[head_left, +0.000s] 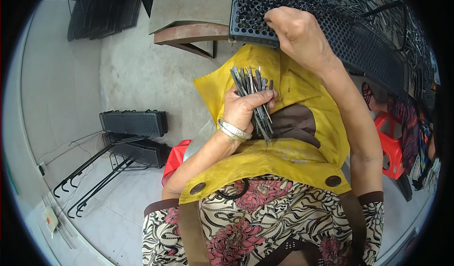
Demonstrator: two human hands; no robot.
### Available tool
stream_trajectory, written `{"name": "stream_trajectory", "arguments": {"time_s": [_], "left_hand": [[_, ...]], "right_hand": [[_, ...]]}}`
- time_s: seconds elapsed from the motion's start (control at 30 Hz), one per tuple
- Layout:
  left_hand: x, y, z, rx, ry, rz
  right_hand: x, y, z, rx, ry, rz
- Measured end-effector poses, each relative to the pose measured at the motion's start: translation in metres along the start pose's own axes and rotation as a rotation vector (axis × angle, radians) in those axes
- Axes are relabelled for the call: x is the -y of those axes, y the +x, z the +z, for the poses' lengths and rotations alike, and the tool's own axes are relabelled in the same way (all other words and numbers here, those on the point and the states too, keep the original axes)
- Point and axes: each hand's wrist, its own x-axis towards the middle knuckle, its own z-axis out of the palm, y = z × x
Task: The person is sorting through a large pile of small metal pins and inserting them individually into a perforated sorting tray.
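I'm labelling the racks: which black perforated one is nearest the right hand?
The long rack at the picture's upper right: the right hand is over it, while the black racks at left are well away.

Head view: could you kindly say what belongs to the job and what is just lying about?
Apparently in use:
metal sticks in the left grip;
holed tray at the right grip.

Seemingly lying about:
black racks, left;
dark panels, upper left.
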Motion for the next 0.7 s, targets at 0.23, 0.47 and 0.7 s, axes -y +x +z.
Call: {"name": "stream_trajectory", "arguments": {"time_s": [0.23,0.47,0.7], "left_hand": [[0.000,-0.002,0.000,0.013,-0.005,0.009],[-0.002,-0.004,0.001,0.005,0.014,0.048],[0.000,-0.005,0.001,0.051,0.001,0.060]], "right_hand": [[-0.001,0.007,-0.009,0.143,0.015,-0.103],[0.025,-0.021,-0.024,0.224,0.150,0.255],[0.052,-0.064,-0.017,0.283,1.104,0.931]]}}
